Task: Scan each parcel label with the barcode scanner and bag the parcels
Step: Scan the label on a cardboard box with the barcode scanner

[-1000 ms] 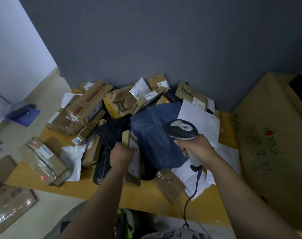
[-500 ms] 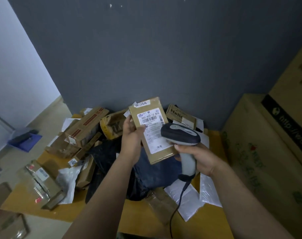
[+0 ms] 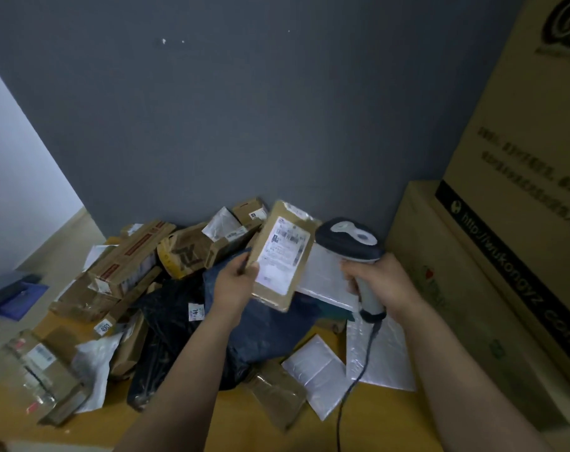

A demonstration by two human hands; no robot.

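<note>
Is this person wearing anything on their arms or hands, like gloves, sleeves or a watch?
No. The left hand and the right hand are bare, without gloves. The left forearm and the right forearm are uncovered down to the picture's lower edge, so no sleeve shows. I see no watch, wristband or ring, though the picture is too soft to rule out a thin ring.

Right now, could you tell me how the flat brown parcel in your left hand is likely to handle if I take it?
Probably stiff: the flat brown parcel looks unbent though the left hand grips only one edge. Likely light: one hand holds it up. Its glossy taped end may be slippery.
</note>
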